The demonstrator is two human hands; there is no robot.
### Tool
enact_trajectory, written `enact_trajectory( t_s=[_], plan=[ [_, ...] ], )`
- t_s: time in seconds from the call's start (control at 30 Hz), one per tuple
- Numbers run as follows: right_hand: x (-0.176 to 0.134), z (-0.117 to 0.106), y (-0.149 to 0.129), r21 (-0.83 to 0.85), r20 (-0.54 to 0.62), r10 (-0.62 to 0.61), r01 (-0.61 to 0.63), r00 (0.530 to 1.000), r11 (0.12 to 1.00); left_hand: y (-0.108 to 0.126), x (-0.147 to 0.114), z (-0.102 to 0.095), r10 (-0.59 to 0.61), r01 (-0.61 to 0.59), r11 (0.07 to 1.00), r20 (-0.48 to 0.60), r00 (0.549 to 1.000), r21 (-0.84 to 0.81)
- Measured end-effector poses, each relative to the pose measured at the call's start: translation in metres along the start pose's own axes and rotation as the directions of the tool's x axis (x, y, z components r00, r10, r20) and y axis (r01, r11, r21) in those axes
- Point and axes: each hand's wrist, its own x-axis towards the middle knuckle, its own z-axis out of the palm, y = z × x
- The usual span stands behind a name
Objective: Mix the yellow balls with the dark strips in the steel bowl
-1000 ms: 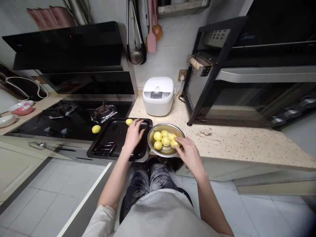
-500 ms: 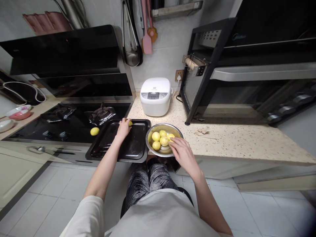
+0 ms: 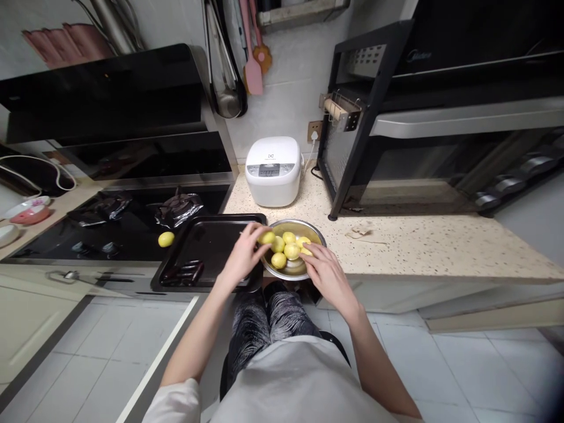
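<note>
My left hand pinches a yellow lemon between thumb and fingers at the left rim of the metal bowl. Inside the bowl lie several more lemons. At its right side, my right hand has its fingertips closed around another lemon, partly hidden by the fingers. Left of the bowl is a black baking tray, which overlaps the stove edge; no lemon shows on it. One lone lemon rests on the black stovetop beside the tray.
A white rice cooker stands behind the bowl. To the right, an oven sits in a dark rack, with a dry brown scrap on the speckled counter before it. Gas burners are at left, under a black range hood.
My left hand has moved right with the lemon, from over the tray to the bowl's left rim. My right hand stays at the bowl. The view has shifted slightly.
</note>
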Motion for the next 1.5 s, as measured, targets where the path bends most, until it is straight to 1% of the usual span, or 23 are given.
enact_trajectory(
  t_s=[0.1,0.23,0.3,0.5,0.57,0.63,0.77,0.83,1.0,1.17,1.3,1.5],
  plan=[
    [0.000,-0.002,-0.001,-0.003,0.015,0.003,-0.003,1.000,1.000,0.024,-0.009,0.017,0.087,-0.083,0.996,0.115,0.990,-0.038],
    [0.000,-0.003,-0.001,0.004,0.025,0.006,-0.006,1.000,1.000,0.033,-0.012,0.032,0.113,-0.104,0.993,0.227,0.967,-0.053],
    [0.000,-0.003,0.000,0.005,0.026,0.004,-0.004,1.000,1.000,0.034,-0.011,0.034,0.116,-0.108,0.993,0.257,0.959,-0.047],
    [0.000,-0.001,0.001,0.002,0.017,0.003,-0.003,1.000,1.000,0.036,-0.010,0.034,0.105,-0.091,0.994,0.291,0.951,-0.060],
    [0.000,-0.001,0.002,0.015,0.013,0.000,0.000,1.000,1.000,0.037,-0.011,0.034,0.095,-0.078,0.994,0.290,0.952,-0.071],
    [0.001,-0.001,0.004,0.037,-0.016,0.011,-0.011,1.000,0.999,0.037,-0.011,0.034,0.080,-0.062,0.995,0.284,0.955,-0.073],
    [0.002,-0.002,0.008,0.070,-0.127,0.106,-0.097,0.986,0.993,0.036,-0.013,0.035,0.053,-0.028,0.994,0.254,0.966,-0.101],
    [0.002,-0.003,0.010,0.084,-0.146,0.147,-0.136,0.978,0.987,0.036,-0.014,0.035,0.045,-0.016,0.993,0.240,0.970,-0.120],
    [0.003,-0.004,0.009,0.097,-0.148,0.184,-0.171,0.972,0.981,0.035,-0.013,0.038,0.016,0.013,0.991,0.218,0.976,-0.133],
    [0.008,-0.005,0.006,0.071,-0.091,0.197,-0.191,0.976,0.979,0.031,-0.011,0.045,-0.024,0.039,0.996,0.179,0.984,-0.076],
    [0.012,-0.005,0.007,0.069,-0.084,0.227,-0.222,0.970,0.973,0.030,-0.012,0.049,-0.025,0.044,0.992,0.149,0.989,-0.123],
    [0.013,-0.003,0.009,0.064,-0.104,0.206,-0.200,0.973,0.978,0.031,-0.014,0.057,-0.070,0.080,0.991,0.095,0.993,-0.110]
  ],
)
